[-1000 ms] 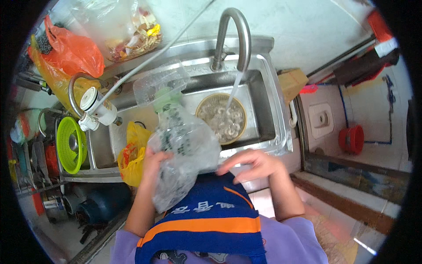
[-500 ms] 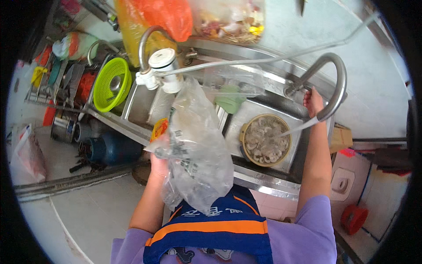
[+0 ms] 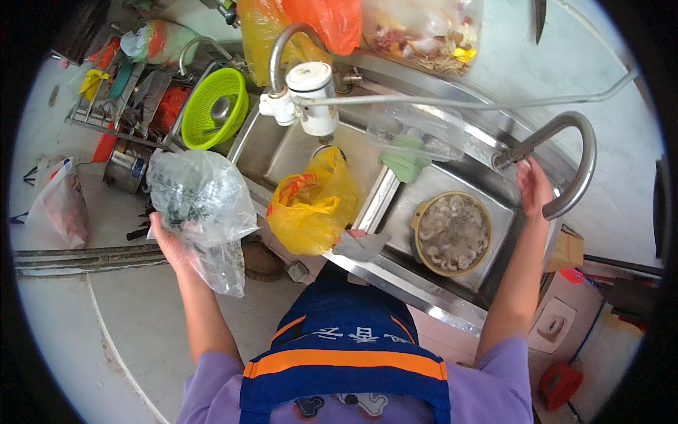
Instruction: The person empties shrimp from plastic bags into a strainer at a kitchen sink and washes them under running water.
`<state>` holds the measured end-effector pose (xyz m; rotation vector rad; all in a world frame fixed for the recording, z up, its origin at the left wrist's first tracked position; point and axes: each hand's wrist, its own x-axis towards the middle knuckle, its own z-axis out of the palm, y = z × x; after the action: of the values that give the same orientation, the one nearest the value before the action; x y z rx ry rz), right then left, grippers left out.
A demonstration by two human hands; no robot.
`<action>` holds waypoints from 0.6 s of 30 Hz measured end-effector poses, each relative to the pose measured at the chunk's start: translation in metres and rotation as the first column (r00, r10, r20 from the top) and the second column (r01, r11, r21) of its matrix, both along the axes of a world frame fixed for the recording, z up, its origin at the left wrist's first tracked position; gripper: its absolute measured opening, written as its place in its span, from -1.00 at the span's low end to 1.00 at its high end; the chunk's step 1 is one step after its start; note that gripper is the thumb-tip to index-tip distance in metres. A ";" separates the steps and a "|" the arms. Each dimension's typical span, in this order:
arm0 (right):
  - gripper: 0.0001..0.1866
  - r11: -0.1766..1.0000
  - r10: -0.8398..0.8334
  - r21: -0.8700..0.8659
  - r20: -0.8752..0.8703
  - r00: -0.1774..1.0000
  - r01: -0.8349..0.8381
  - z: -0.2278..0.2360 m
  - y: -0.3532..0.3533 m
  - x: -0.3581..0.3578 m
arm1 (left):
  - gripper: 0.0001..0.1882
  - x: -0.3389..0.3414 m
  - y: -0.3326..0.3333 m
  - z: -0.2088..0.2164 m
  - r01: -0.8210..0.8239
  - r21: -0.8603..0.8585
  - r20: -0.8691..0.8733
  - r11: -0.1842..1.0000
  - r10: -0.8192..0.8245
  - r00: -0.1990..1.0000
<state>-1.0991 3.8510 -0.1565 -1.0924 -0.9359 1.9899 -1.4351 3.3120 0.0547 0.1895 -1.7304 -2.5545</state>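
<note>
My left hand (image 3: 167, 239) grips a crumpled clear plastic bag (image 3: 205, 194) with dark green print, off to the left of the sink counter. The bag covers part of the fingers. My right hand (image 3: 533, 187) is beside the base of the curved metal faucet (image 3: 579, 148), fingers stretched out with nothing seen in them. In the right basin (image 3: 395, 212) sits a round tan bowl (image 3: 417, 237) of cloudy water with pale curled pieces that look like shrimp (image 3: 452, 233). No stream shows from the faucet. A yellow plastic bag (image 3: 314, 205) stands on the sink's front edge.
A white tap filter (image 3: 311, 92) hangs over the left basin. A green cloth (image 3: 406, 159) and clear plastic tray (image 3: 438, 134) lie behind the divider. To the left are a lime-green colander (image 3: 233, 92) and a dish rack (image 3: 127, 85). A carton (image 3: 565, 251) stands at right.
The clear bag has moved left with my left hand, uncovering the yellow bag. The water stream into the bowl has stopped. My right hand has come away from the faucet base.
</note>
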 end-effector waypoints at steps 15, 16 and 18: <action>0.29 0.693 0.705 0.448 -0.261 0.659 -0.565 0.193 -0.351 -0.161 | -0.35 -0.011 0.123 0.073 0.404 0.109 -0.531 0.908 -0.291 0.796; 0.30 0.711 0.661 0.474 -0.199 0.724 -0.519 0.197 -0.351 -0.172 | -0.32 -0.009 0.129 0.070 0.438 0.039 -0.620 0.898 -0.322 0.715; 0.33 0.757 0.504 0.543 -0.132 0.853 -0.364 0.209 -0.350 -0.194 | -0.32 -0.030 0.119 0.039 0.481 -0.283 -0.739 0.830 -0.508 0.443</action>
<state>-1.2930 3.5013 0.0530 -0.3034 -1.5526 2.0027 -1.4647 3.4314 0.0934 -1.4666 -1.5272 -2.2443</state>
